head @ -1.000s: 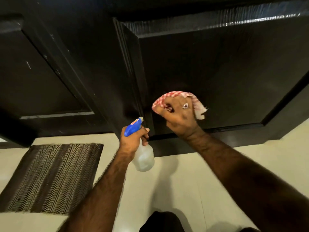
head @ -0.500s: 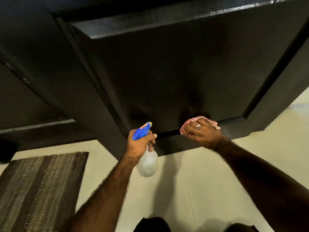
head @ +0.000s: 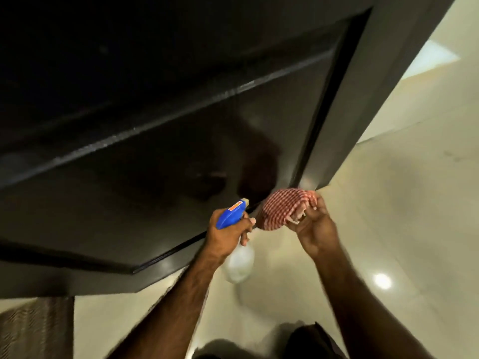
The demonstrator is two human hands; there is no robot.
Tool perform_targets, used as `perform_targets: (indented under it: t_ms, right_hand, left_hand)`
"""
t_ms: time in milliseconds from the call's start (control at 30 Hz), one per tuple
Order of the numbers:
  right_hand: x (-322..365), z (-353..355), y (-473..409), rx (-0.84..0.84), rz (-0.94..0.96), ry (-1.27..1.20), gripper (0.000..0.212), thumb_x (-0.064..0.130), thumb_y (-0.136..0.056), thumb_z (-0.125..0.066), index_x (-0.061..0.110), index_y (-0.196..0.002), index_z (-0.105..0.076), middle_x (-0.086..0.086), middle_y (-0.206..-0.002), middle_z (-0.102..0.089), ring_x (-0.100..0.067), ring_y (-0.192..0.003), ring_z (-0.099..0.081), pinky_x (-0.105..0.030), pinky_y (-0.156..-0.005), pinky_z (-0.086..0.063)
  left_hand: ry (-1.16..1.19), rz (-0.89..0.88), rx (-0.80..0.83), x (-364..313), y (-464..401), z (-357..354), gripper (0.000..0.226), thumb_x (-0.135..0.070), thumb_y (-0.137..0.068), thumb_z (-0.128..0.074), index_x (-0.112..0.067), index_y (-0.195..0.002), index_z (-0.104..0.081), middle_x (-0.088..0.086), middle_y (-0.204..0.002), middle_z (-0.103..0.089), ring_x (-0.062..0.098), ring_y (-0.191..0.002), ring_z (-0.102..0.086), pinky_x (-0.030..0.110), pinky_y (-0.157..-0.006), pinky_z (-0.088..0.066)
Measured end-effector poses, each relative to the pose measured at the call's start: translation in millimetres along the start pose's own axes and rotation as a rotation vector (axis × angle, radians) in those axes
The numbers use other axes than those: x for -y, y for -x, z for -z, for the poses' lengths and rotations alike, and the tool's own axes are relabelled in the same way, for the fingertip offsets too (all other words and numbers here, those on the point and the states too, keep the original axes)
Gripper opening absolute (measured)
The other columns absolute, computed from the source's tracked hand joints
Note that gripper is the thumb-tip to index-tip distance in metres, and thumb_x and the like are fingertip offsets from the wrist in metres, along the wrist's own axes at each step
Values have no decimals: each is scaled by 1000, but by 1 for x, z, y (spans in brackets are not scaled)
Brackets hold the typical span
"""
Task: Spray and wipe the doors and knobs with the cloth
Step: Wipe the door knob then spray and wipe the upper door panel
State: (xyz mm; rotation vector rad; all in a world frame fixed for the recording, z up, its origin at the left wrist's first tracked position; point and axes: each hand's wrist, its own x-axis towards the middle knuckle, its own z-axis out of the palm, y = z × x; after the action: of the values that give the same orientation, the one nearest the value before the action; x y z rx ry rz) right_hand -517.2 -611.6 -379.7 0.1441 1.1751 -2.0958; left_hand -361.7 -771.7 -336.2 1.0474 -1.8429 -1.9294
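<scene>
Nearest, at the bottom edge: dark clothing (head: 305, 343), blurred. Two bare forearms rising from there toward the middle of the view.

Left hand (head: 228, 237) curled tight round the neck of a spray bottle (head: 237, 263), fingers wrapped under the blue trigger head (head: 230, 215), nozzle aimed up and right at the door. Clear body of the bottle hanging below the fist, over the floor, blurred.

Right hand (head: 315, 229) just beside it, fingers bent and gripping a bunched red-and-white checked cloth (head: 283, 209). Cloth bulging out toward the left, nearly touching the left hand's knuckles, its top edge up against the lower right corner of the door. Whether the cloth truly presses on the wood or sits just off it: cannot tell, owing to blur.

Down at lower left, a strip of patterned brown mat (head: 33, 330) on the floor, partly cut off by the frame.

Pale glossy floor tiles (head: 388, 203) spreading to the right and between the arms, with one bright round light reflection near the right forearm.

Farther back, filling the upper left: a dark, shiny door (head: 155, 151) with a recessed panel, raised moulding running across it and down its right side. Faint dark reflections on the panel above the hands. Right edge of the door slanting up to the top right corner.
</scene>
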Motion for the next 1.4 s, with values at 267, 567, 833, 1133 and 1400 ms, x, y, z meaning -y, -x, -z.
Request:
perform_targets:
  t_ms: [267, 567, 833, 1133, 1400]
  right_hand:
    - [54, -60, 29, -162, -175, -13, 46, 25, -110, -36, 3, -144, -60, -25, -143, -63, -40, -130, -63, -48, -104, -56]
    - [62, -120, 94, -113, -65, 59, 46, 25, -96, -59, -2, -132, -65, -27, -131, -69, -36, -113, -73, -44, -97, -60]
    - [42, -127, 138, -343, 151, -157, 44, 10, -100, -61, 8, -144, -59, -19, -141, -67, -42, -132, -60, -60, -107, -52]
    - [47, -105, 204, -289, 214, -149, 46, 25, -104, -64, 26, -149, -54, -8, -147, -63, -39, -130, -63, -65, -95, -58]
    - [57, -112, 241, -173, -9, -113, 38, 24, -103, -57, 22, -141, -61, -14, -143, -65, -27, -105, -78, -47, -69, -66]
  left_hand:
    - [-84, -11, 87, -94, 15, -15, 24, -1, -91, -76, 6, -73, -63, 13, -56, -62, 19, -42, -53, 28, -50, -51]
    - [-85, -23, 268, -104, 48, 28, 18, -9, -93, -77, 3, -83, -67, 14, -62, -65, 23, -50, -58, 35, -57, -59]
    - [-138, -37, 323, -123, 77, 50, 12, -7, -92, -76, -4, -82, -71, 11, -66, -69, 28, -52, -58, 35, -58, -56]
    - [-128, -111, 301, -123, 139, 20, 8, -7, -92, -77, 1, -94, -74, 6, -62, -66, 21, -46, -57, 30, -55, -54]
    - [-91, -4, 260, -131, 218, 27, 18, -21, -82, -82, -23, -67, -71, 5, -62, -65, 11, -41, -53, 22, -44, -45]
